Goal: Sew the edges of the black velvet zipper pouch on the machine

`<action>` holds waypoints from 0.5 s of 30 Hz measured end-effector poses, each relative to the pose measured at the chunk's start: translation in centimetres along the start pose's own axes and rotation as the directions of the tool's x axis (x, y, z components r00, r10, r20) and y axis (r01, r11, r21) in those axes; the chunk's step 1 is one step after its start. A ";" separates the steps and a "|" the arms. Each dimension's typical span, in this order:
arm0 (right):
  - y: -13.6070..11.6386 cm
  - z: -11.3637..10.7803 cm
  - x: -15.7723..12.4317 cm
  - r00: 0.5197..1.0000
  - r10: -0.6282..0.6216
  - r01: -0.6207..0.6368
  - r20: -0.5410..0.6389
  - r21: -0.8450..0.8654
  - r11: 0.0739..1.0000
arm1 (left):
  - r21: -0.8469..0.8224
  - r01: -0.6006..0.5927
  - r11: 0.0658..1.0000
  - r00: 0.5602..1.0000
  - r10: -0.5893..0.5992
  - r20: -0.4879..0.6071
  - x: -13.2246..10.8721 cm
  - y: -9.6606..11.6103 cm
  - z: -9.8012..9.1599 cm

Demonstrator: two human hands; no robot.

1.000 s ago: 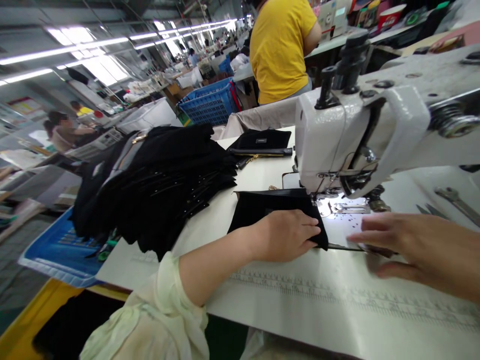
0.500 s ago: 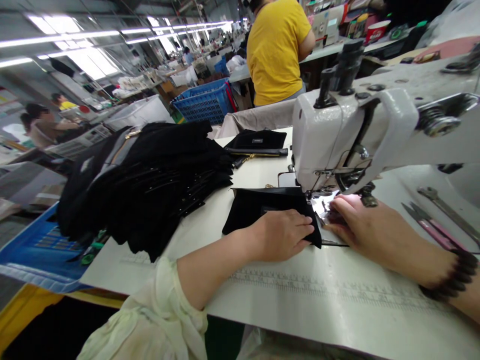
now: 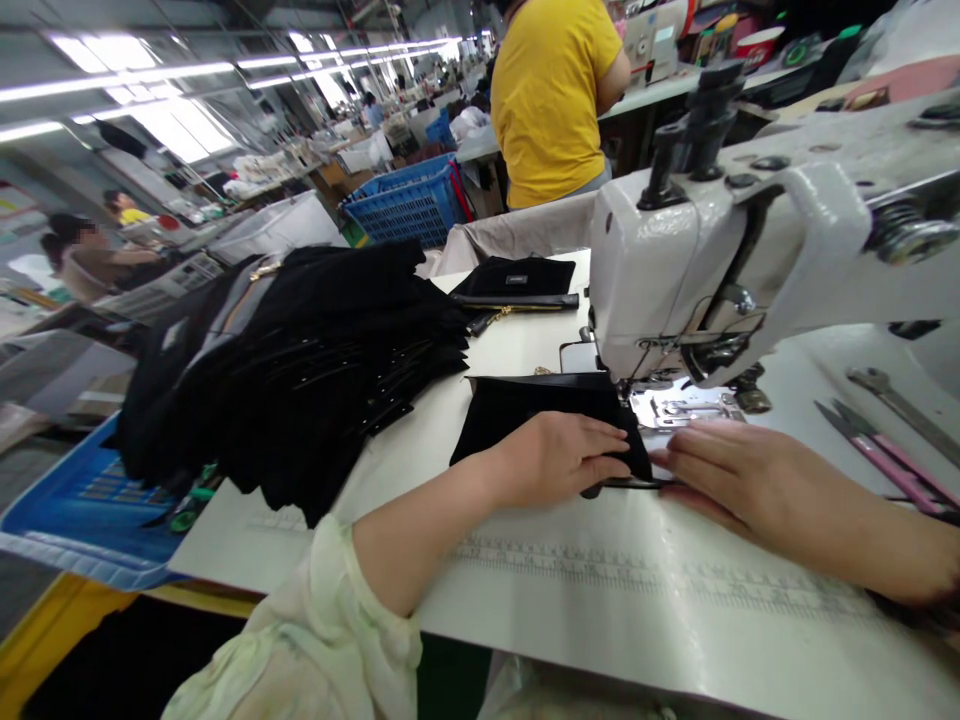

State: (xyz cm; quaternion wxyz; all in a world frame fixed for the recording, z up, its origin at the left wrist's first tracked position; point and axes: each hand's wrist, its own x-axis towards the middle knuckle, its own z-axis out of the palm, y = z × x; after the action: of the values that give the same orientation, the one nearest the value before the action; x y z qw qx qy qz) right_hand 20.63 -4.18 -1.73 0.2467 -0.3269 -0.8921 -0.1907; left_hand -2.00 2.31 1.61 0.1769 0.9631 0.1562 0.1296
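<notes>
My left hand (image 3: 555, 458) presses on a black fabric pouch piece (image 3: 499, 425), its fingers closed over the right end and lower edge. The top edge of this piece has a shiny dark band. It lies beside the presser foot of a white sewing machine (image 3: 645, 260). My right hand (image 3: 720, 470) rests flat by the piece's right corner, fingers stretched out and slightly blurred, with nothing seen in it. Just behind its fingers shows the lit metal needle plate (image 3: 686, 405). My left fingertips partly cover the pouch's lower right corner.
A heap of black pouches (image 3: 322, 340) overhangs the table's left side, above a blue crate (image 3: 82, 530). Behind the worked piece lies another black pouch (image 3: 517, 278) with a zipper. Pink-handled scissors (image 3: 885, 455) and a wrench (image 3: 907, 410) lie right. A person in yellow (image 3: 551, 100) stands beyond.
My right hand has drawn back from the needle plate, its fingers opening from a pinch to flat and uncovering the plate. My left hand has shifted slightly over the pouch piece.
</notes>
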 end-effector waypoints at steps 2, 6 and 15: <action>-0.8 -0.2 0.0 0.999 -0.045 0.045 -0.007 0.052 0.998 | -0.207 0.128 0.970 0.988 -0.143 -0.062 0.1 -0.1 -0.5; -1.7 -0.3 -0.1 0.998 0.014 -0.013 -0.062 0.008 1.000 | -0.477 0.327 0.816 0.909 -0.410 -0.078 0.4 -0.2 -1.1; -1.3 0.5 -1.2 1.000 -0.009 0.009 0.006 -0.021 1.000 | -0.125 0.283 0.951 0.937 -0.302 -0.174 1.7 1.1 -1.9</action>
State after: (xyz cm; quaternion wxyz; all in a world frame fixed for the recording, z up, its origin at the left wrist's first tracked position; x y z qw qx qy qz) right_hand 20.41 -5.42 -3.03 0.2395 -0.3260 -0.8923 -0.2003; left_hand -0.74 2.49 4.11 0.2256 0.9023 0.3073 0.2011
